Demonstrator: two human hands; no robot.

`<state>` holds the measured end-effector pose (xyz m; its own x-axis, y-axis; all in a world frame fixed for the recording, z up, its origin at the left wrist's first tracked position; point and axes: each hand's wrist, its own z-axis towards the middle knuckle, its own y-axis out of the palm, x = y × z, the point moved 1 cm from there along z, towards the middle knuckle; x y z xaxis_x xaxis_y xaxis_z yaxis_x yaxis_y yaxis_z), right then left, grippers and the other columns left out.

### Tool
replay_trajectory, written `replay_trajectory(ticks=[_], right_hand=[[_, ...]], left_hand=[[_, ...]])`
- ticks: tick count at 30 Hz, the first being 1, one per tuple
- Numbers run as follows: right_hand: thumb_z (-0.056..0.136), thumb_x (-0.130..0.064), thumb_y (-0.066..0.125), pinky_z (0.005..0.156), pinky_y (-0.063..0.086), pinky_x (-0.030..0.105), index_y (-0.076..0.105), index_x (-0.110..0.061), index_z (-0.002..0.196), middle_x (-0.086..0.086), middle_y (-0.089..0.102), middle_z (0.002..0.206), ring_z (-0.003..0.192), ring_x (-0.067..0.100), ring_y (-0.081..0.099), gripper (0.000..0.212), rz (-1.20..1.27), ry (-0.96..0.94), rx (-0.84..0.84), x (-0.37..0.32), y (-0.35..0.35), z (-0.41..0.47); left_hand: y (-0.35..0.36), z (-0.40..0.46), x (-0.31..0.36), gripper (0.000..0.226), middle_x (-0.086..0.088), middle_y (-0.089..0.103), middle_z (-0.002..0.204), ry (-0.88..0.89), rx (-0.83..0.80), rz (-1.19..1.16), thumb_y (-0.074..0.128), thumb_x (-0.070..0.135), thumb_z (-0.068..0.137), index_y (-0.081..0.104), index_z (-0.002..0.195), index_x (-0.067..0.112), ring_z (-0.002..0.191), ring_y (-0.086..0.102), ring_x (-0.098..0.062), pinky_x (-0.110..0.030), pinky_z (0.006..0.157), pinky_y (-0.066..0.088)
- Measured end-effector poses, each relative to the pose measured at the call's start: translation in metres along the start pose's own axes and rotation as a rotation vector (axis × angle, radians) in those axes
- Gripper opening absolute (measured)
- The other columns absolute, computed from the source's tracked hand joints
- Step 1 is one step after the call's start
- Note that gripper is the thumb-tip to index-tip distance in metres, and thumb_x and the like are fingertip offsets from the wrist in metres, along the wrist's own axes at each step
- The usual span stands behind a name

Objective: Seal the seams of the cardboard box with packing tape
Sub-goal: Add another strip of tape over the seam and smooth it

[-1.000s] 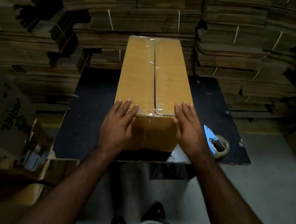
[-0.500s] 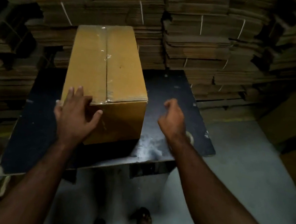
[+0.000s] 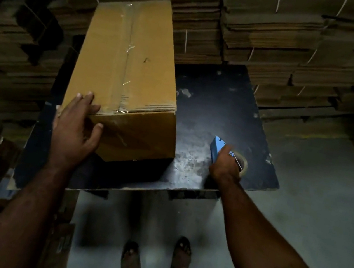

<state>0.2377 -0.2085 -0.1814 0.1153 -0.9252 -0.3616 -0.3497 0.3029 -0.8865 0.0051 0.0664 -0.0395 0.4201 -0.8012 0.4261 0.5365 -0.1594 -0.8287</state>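
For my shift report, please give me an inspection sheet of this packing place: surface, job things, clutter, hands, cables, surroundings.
Surface: dark board table, scuffed and with pale worn patches, on a grey floor.
Job's things: cardboard box lies on the table, clear tape along its top centre seam; blue tape dispenser with its tape roll rests on the table right of the box, apart from it.
Clutter: nothing seen on the table.
Hands: left hand presses the box's near left corner, fingers spread; right hand grips the dispenser.
Cables: nothing seen.
Surroundings: tied stacks of flattened cartons behind; more boxes at left, dim.
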Motion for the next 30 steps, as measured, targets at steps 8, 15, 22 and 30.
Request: replay_trajectory(ticks=[8,15,22,30], right_hand=[[0.076,-0.013,0.065,0.070,0.053,0.037,0.033,-0.020,0.123,0.004,0.056,0.099,0.085,0.026,0.062,0.057,0.888,-0.143,0.153,-0.053,-0.091,-0.026],[0.067,-0.025,0.086,0.075,0.055,0.030,0.035,-0.026,0.118,-0.013,0.054,0.108,0.096,0.006,0.061,0.072,1.034,-0.483,0.272,-0.134,-0.201,-0.101],[0.069,-0.004,0.063,0.050,0.046,0.030,0.053,-0.011,0.120,0.005,0.059,0.078,0.059,0.014,0.055,0.053,1.248,-0.591,-0.308,-0.195,-0.193,-0.169],[0.064,0.005,0.049,0.041,0.038,0.025,0.066,-0.014,0.107,0.007,0.054,0.062,0.048,0.021,0.042,0.050,1.121,-0.634,-0.548,-0.222,-0.152,-0.195]], left_hand=[[-0.011,-0.005,-0.006,0.071,-0.007,0.047,0.151,0.073,-0.093,-0.065,0.053,0.048,0.080,0.046,0.143,0.017,0.147,0.029,-0.025,-0.060,0.117,0.009],[-0.035,0.010,0.024,0.035,0.006,0.068,0.113,-0.137,-0.008,-0.238,0.074,0.036,0.086,0.067,0.115,0.016,0.110,0.062,-0.022,-0.057,0.115,0.027],[-0.114,0.037,0.092,0.023,0.005,0.069,0.089,-0.107,0.141,-0.623,0.058,0.037,0.098,0.070,0.093,0.018,0.084,0.064,-0.006,-0.026,0.073,0.050],[-0.136,0.045,0.073,0.055,-0.011,0.069,0.071,-0.564,-0.224,-0.919,0.050,0.051,0.097,0.072,0.083,0.003,0.060,0.064,-0.021,-0.033,0.063,0.051]])
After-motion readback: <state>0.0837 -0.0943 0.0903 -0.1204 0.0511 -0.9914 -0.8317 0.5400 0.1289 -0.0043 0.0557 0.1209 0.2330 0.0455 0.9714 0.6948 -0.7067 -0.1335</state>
